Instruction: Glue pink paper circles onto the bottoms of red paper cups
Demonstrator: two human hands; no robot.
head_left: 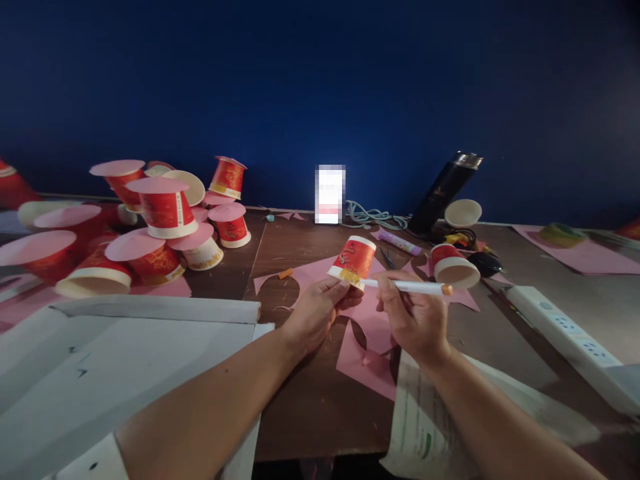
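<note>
In the middle of the head view, my left hand [317,310] grips a red paper cup [354,259] by its lower edge. The cup is tilted, with gold and dark patterns on red and a white band on top. My right hand [413,320] is closed around a white marker [420,287] with an orange end. The marker's tip points left at the cup's lower edge; whether it touches I cannot tell. Beneath both hands lie cut pink paper sheets [373,320] with curved cut-outs. A small orange cap [285,273] lies left of the cup.
Several red cups [165,213] with pink paper discs are piled at left, behind a white board [150,360]. A lit phone [330,197] stands at the wall. At right are a black flask [443,193], a purple glue stick [399,243], another cup [453,267] and a power strip [565,333].
</note>
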